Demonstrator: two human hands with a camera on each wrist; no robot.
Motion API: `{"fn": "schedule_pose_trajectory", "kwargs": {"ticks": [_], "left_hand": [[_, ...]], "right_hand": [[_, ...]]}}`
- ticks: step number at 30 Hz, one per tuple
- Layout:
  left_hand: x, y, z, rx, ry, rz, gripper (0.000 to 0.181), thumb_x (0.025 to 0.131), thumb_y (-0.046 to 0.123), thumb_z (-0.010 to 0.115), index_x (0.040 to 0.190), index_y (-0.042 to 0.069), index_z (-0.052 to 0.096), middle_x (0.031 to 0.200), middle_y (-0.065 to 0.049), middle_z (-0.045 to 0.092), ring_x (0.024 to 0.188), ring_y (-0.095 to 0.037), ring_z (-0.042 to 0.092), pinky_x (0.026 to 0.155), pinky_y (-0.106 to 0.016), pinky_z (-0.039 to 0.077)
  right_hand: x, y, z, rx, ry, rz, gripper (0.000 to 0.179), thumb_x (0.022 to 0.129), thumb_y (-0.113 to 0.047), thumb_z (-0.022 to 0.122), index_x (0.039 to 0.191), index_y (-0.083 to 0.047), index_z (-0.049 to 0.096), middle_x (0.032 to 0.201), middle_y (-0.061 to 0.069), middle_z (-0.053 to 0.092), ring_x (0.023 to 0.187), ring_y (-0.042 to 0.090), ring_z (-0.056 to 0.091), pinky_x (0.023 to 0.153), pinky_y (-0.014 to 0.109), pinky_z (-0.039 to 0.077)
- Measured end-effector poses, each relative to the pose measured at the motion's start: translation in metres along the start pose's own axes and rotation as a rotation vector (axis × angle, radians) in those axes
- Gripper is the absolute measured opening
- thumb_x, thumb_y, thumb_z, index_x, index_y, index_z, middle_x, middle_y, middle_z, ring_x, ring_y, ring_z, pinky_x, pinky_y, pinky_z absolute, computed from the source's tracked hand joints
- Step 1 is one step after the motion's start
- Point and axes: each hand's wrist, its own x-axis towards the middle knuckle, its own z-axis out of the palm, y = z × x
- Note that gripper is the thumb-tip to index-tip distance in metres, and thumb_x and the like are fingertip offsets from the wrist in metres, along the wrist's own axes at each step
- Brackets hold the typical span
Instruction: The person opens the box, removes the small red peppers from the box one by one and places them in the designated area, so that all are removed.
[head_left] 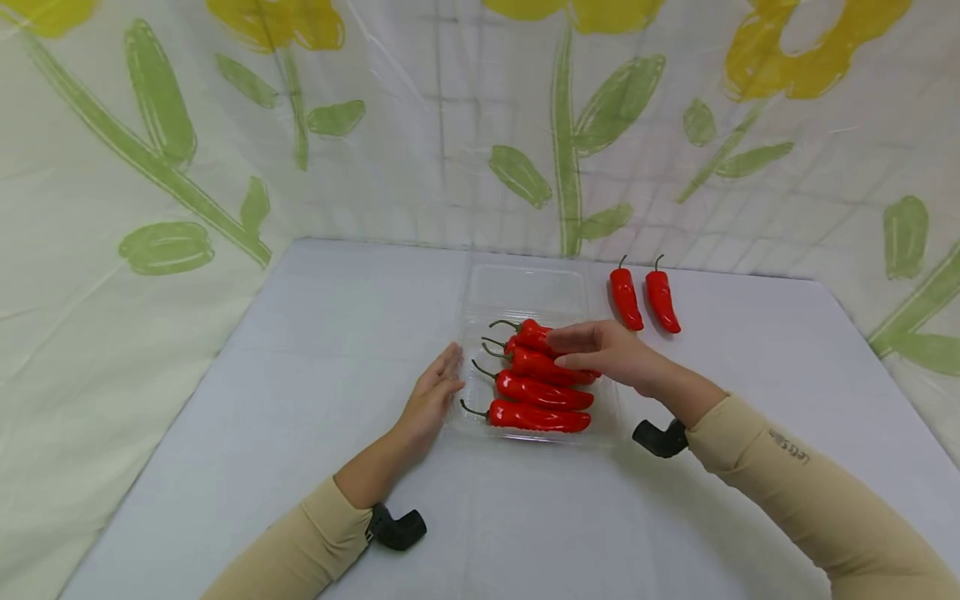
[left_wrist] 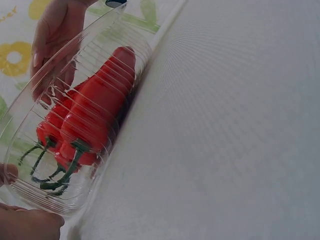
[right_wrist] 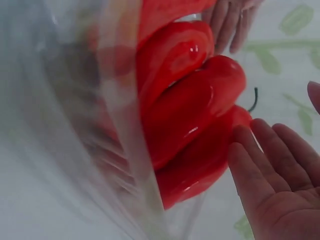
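Red peppers (head_left: 540,392) fill the clear tray (head_left: 525,292) — left hand (head_left: 431,400) flat beside, right hand (head_left: 600,350) open, touching them.

Two loose red peppers (head_left: 643,298) on table (head_left: 300,375); floral backdrop (head_left: 225,125), perhaps plastic.

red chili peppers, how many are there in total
6 visible. Four lie side by side in the clear plastic tray. Two lie on the table beyond its right side. The right hand may hide more.

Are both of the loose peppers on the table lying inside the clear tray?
No, the two loose peppers lie on the table beside the clear tray.
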Motion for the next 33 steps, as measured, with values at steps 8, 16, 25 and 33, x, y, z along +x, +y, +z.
{"fn": "schedule_pose_trajectory", "kwargs": {"ticks": [8, 16, 25, 33], "left_hand": [[0.000, 0.000, 0.001, 0.011, -0.002, 0.003, 0.062, 0.091, -0.004, 0.033, 0.148, -0.002, 0.009, 0.156, -0.018, 0.007, 0.145, -0.029, 0.003, 0.117, -0.045, 0.006], [0.000, 0.000, 0.001, 0.010, -0.005, 0.005, 0.061, 0.092, -0.004, 0.033, 0.148, -0.001, 0.009, 0.157, -0.016, 0.007, 0.146, -0.027, 0.003, 0.118, -0.043, 0.007], [0.000, 0.000, 0.000, 0.001, -0.016, 0.012, 0.062, 0.091, -0.005, 0.032, 0.148, -0.003, 0.007, 0.156, -0.018, 0.005, 0.145, -0.028, 0.002, 0.118, -0.043, 0.005], [0.000, 0.000, 0.000, 0.003, -0.028, 0.016, 0.061, 0.092, -0.005, 0.031, 0.148, -0.003, 0.007, 0.156, -0.018, 0.005, 0.145, -0.029, 0.001, 0.117, -0.043, 0.005]], "right_hand": [[0.001, 0.001, 0.008, -0.132, -0.063, -0.017, 0.047, 0.088, -0.018, 0.062, 0.132, -0.004, 0.052, 0.131, 0.015, 0.056, 0.114, 0.027, 0.056, 0.086, 0.035, 0.054], [0.005, -0.005, 0.016, -0.361, -0.039, -0.033, 0.045, 0.088, -0.013, 0.062, 0.130, -0.001, 0.054, 0.121, 0.013, 0.063, 0.100, 0.020, 0.059, 0.080, 0.029, 0.056], [0.009, -0.005, 0.021, -0.543, -0.053, -0.003, 0.039, 0.085, -0.010, 0.065, 0.121, 0.002, 0.060, 0.099, 0.009, 0.066, 0.080, 0.016, 0.056, 0.069, 0.024, 0.055], [0.015, -0.009, 0.026, -0.595, -0.092, 0.052, 0.029, 0.082, -0.008, 0.068, 0.109, -0.003, 0.062, 0.088, 0.003, 0.062, 0.081, 0.017, 0.055, 0.072, 0.028, 0.055]]}}
